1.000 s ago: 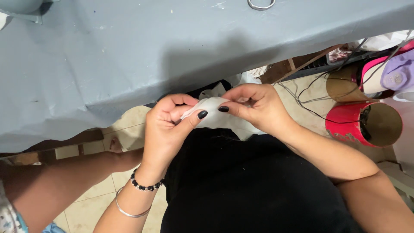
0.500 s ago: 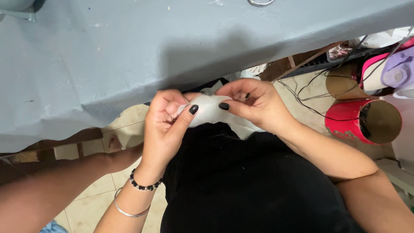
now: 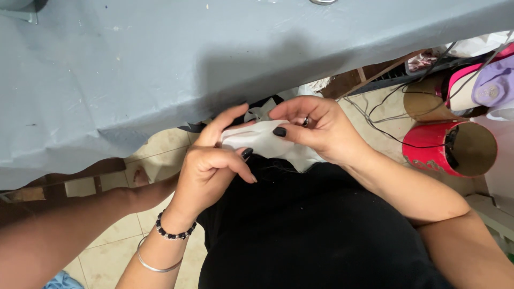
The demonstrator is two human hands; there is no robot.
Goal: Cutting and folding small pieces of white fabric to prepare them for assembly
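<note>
A small piece of white fabric [image 3: 261, 140] is held over my lap, just below the edge of the grey-blue table [image 3: 160, 69]. My left hand [image 3: 214, 166], with dark nails and bracelets at the wrist, pinches the cloth's left end. My right hand [image 3: 321, 131], wearing a ring, presses its thumb on the cloth's right part and grips it. Black cloth [image 3: 316, 230] covers my lap beneath both hands.
A red cylinder [image 3: 447, 150] lies on its side at the right, with a brown tube [image 3: 423, 99] behind it and black cables [image 3: 385, 120] on the tiled floor [image 3: 166, 147]. Pink and lilac objects [image 3: 484, 85] sit at the far right. Another person's arm [image 3: 64, 230] crosses the lower left.
The white cloth has been spread wider between the hands. My left fingers have opened out along it, and both hands sit slightly higher, nearer the table edge.
</note>
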